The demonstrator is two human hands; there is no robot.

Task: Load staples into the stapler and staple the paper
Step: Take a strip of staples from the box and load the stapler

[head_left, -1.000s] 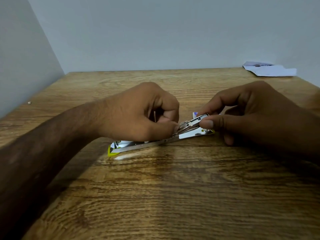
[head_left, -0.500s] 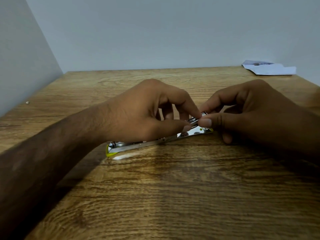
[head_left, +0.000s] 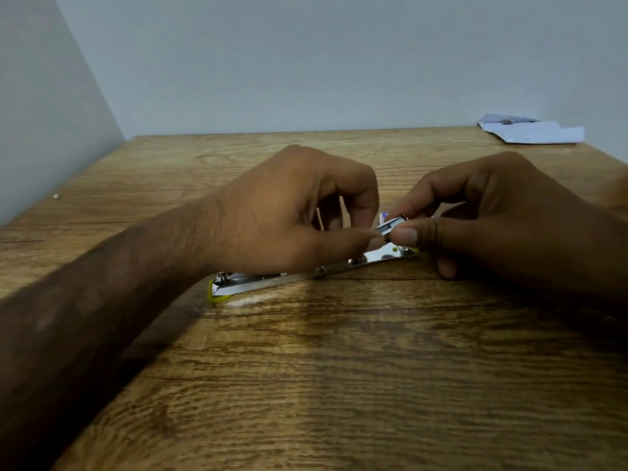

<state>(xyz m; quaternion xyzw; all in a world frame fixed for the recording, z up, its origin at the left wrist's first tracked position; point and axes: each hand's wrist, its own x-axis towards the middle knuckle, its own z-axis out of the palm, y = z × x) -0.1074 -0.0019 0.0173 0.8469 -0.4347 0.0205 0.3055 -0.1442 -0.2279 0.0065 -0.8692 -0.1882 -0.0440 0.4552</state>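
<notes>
Both hands low over a brown wood-grain table point(head_left: 339, 385), fingertips almost meeting. Under them, a shiny metal stapler with yellow trim point(head_left: 272, 282), lying opened flat, its yellow end poking out below the left wrist. Left hand point(head_left: 289, 212) curled above the stapler's middle, thumb and forefinger pinched at a small silver metal piece point(head_left: 390, 227). Right hand point(head_left: 492, 215) gripping that same piece from the other side, thumb on top. Folded white paper point(head_left: 533, 130) far beyond the right hand.
</notes>
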